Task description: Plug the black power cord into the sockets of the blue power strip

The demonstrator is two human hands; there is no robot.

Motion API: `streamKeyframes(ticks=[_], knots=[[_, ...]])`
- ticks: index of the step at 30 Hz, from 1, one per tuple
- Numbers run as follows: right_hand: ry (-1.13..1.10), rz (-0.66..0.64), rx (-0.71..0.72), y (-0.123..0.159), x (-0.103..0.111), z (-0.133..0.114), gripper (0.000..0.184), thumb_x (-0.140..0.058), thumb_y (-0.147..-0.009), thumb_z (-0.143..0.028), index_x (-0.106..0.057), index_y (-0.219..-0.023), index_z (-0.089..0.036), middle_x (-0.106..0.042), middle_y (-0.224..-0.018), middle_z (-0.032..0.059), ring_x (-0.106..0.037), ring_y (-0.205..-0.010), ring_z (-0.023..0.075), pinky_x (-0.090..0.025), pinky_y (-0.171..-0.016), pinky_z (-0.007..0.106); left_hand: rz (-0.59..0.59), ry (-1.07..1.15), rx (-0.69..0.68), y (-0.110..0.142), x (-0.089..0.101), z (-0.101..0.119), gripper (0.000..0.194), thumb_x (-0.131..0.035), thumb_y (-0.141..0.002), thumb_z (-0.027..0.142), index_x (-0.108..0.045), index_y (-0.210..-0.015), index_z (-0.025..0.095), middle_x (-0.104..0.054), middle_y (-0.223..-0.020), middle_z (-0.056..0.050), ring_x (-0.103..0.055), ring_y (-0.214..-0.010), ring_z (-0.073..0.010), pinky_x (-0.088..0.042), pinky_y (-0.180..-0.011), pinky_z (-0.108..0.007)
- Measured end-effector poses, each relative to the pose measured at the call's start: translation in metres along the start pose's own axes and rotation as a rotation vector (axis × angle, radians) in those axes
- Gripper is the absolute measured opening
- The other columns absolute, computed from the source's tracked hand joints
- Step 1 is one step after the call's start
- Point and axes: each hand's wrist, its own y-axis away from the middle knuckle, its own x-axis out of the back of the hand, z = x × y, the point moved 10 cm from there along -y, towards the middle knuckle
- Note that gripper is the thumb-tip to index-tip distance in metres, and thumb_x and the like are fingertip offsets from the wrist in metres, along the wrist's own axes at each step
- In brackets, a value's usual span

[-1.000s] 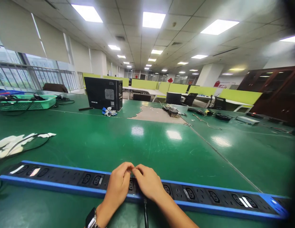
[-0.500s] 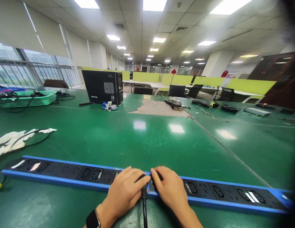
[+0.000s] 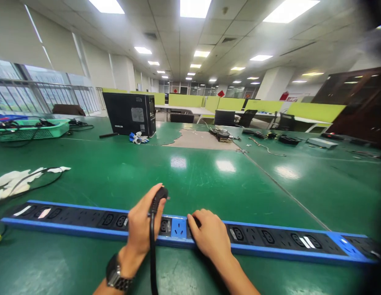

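Note:
A long power strip [image 3: 252, 236] with blue edges and black sockets lies across the table in front of me. My left hand [image 3: 139, 225] pinches a black power plug [image 3: 160, 195] above the strip, its pins pointing right. The plug's black cord [image 3: 153, 254] hangs down past my wrist. Just right of that hand, a blue socket [image 3: 178, 228] in the strip shows bare slots. My right hand [image 3: 211, 234] is closed over the strip beside the blue socket, thumb on the near side. What lies under its fingers is hidden.
A black computer case [image 3: 129, 112] and blue-white gloves [image 3: 138, 138] stand at the back. On the left are a green basket [image 3: 39, 132] with cables and a white cloth [image 3: 18, 180]. Several loose parts and a grey box [image 3: 322, 142] lie back right on the green table [image 3: 196, 184].
My left hand has lifted the plug up and left, off the strip, baring the blue socket. My right hand stays on the strip. The view has shifted slightly.

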Motion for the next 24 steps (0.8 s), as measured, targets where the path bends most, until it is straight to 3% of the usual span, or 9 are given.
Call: streamKeyframes(ticks=[5,9,12,18,21,24], knots=[[0.0,0.001,-0.018,0.0,0.001,0.0,0.037,-0.037,-0.096,-0.039,-0.068,-0.083,-0.022,-0.067,-0.085,0.0045,-0.059,-0.082,0.0179,-0.035,-0.072,0.029,-0.184,-0.115,0.011,0.008,0.029,-0.054,0.045,-0.048,-0.091,0.045,-0.055,-0.128,0.021,-0.07,-0.116,-0.006,-0.068,-0.099,-0.0221,-0.052,-0.092,-0.032],[0.005,-0.001,-0.011,0.0,0.0,0.0,0.038,-0.037,-0.096,-0.039,-0.068,-0.082,-0.021,-0.068,-0.086,0.0049,-0.06,-0.082,0.0188,-0.035,-0.072,0.03,-0.319,-0.185,-0.063,0.027,0.037,-0.086,0.041,-0.05,-0.09,0.044,-0.058,-0.125,0.025,-0.071,-0.114,-0.005,-0.068,-0.1,-0.0222,-0.054,-0.087,-0.031],[0.002,-0.001,-0.006,0.0,0.0,0.0,0.038,-0.037,-0.095,-0.039,-0.068,-0.082,-0.021,-0.068,-0.086,0.0046,-0.06,-0.083,0.0189,-0.036,-0.072,0.03,-0.345,-0.192,-0.139,0.03,0.033,-0.087,0.037,-0.051,-0.09,0.04,-0.06,-0.123,0.026,-0.069,-0.117,-0.005,-0.065,-0.105,-0.0222,-0.053,-0.09,-0.032],[-0.004,-0.009,-0.009,0.0,-0.001,0.0,0.039,-0.036,-0.095,-0.039,-0.068,-0.082,-0.021,-0.068,-0.086,0.0049,-0.06,-0.084,0.0194,-0.037,-0.073,0.03,-0.489,-0.196,-0.278,0.036,0.016,-0.066,0.033,-0.053,-0.09,0.034,-0.061,-0.121,0.03,-0.069,-0.117,-0.004,-0.063,-0.108,-0.0217,-0.05,-0.095,-0.036],[-0.013,-0.006,-0.015,-0.001,-0.001,0.002,0.039,-0.037,-0.095,-0.04,-0.068,-0.081,-0.021,-0.068,-0.085,0.0052,-0.061,-0.084,0.0195,-0.037,-0.073,0.03,-0.566,-0.129,-0.201,0.035,0.021,-0.071,0.036,-0.052,-0.089,0.032,-0.061,-0.124,0.031,-0.068,-0.121,-0.004,-0.061,-0.112,-0.0229,-0.048,-0.098,-0.039],[-0.01,-0.002,-0.017,-0.001,-0.001,0.002,0.039,-0.037,-0.095,-0.04,-0.068,-0.079,-0.021,-0.067,-0.084,0.005,-0.06,-0.082,0.0191,-0.037,-0.072,0.03,-0.624,0.026,0.024,0.02,0.026,-0.085,0.043,-0.046,-0.088,0.034,-0.058,-0.129,0.029,-0.063,-0.128,-0.005,-0.058,-0.118,-0.0243,-0.045,-0.102,-0.043]])
